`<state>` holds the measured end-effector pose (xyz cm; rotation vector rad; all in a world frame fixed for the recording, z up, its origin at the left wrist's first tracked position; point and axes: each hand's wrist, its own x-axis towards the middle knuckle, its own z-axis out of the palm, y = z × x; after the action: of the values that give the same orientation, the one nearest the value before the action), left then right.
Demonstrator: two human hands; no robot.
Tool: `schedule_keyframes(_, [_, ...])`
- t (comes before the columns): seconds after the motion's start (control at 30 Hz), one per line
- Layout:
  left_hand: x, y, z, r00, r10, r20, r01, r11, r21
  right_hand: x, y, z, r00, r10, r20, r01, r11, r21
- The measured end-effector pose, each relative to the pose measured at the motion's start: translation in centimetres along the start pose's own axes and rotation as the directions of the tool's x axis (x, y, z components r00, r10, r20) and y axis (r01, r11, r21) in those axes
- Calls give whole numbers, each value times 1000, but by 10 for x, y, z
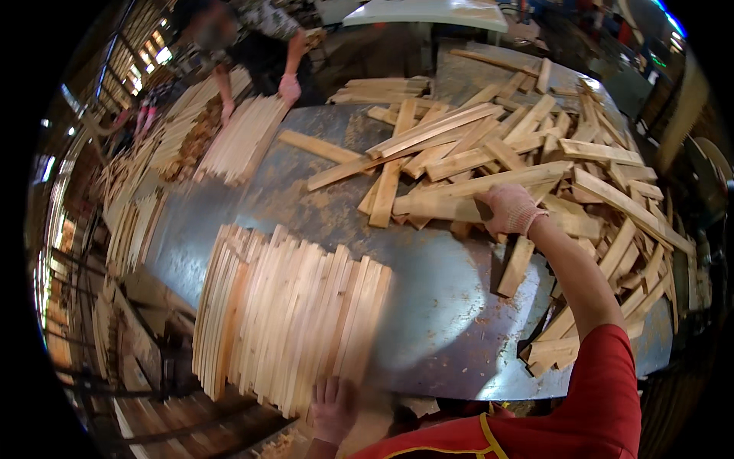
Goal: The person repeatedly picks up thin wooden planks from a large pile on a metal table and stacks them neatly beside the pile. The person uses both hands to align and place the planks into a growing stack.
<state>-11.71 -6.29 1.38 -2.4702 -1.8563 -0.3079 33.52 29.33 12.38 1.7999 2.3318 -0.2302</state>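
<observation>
My right hand, in a pale pink knit glove, reaches into a loose heap of wooden slats. Its fingers are closed on a wooden slat that points left over the metal table; part of the grip is hidden under the hand. My left hand is at the near end of a row of slats set side by side at the table's front left. Its fingers are stretched out against the slat ends, slightly blurred. The right end of that row is also smeared.
The metal table has sawdust scattered over it. The slat heap spreads over its right and far side. Across at the far left, a person's gloved hands hold another row of slats. A white table stands behind.
</observation>
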Motion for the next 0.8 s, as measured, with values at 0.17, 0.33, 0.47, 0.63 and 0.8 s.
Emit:
schedule_keyframes(0.17, [14,1,-6,1000,-28,-2,28,998,-63,54,4,49,943,24,-331,-53,995,-80])
schedule_keyframes(0.33, [3,-6,-8,994,-57,-94,48,994,-102,44,-35,25,998,-7,69,15,993,-117])
schedule_keyframes(0.47, [-13,-20,7,992,-83,-94,66,983,-170,-14,-89,27,996,86,-37,-92,973,-211])
schedule_keyframes(0.63, [-47,-26,19,989,-135,-55,123,975,-186,-46,-125,16,987,131,-88,-152,936,-317])
schedule_keyframes(0.8, [-93,-41,-7,943,-334,3,327,923,-201,-79,-76,91,962,273,-20,-273,955,-116])
